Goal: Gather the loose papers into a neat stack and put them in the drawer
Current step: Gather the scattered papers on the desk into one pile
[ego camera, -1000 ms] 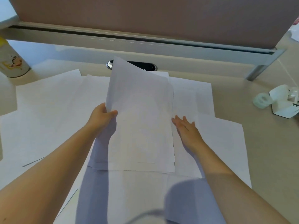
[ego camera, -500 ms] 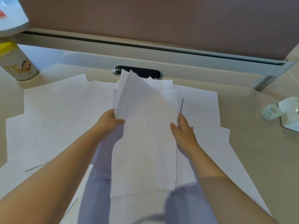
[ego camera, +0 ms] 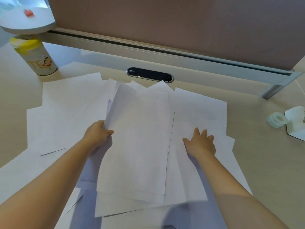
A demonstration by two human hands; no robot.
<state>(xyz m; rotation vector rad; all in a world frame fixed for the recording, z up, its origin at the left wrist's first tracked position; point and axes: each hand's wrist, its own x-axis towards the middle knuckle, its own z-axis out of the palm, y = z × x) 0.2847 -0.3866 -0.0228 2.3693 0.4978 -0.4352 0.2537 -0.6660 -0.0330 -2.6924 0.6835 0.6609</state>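
Many white sheets lie spread over the desk. A rough stack of papers (ego camera: 138,146) sits in the middle, its left edge lifted and its far corners fanned out. My left hand (ego camera: 98,134) is shut on that left edge. To the right, my right hand (ego camera: 200,142) rests flat with fingers spread on a loose sheet (ego camera: 199,109) beside the stack. More loose sheets (ego camera: 66,109) lie to the left and under my arms. No drawer is in view.
A yellow-lidded canister (ego camera: 35,57) stands at the back left under a white lamp base (ego camera: 26,19). A black cable grommet (ego camera: 149,75) sits behind the papers. A tape roll (ego camera: 277,120) and a white holder (ego camera: 295,124) lie at the right. A partition closes the back.
My right hand has let go of the stack's right edge and moved right onto a loose sheet. The stack has settled lower. The camera has tilted and shows more of the back left.
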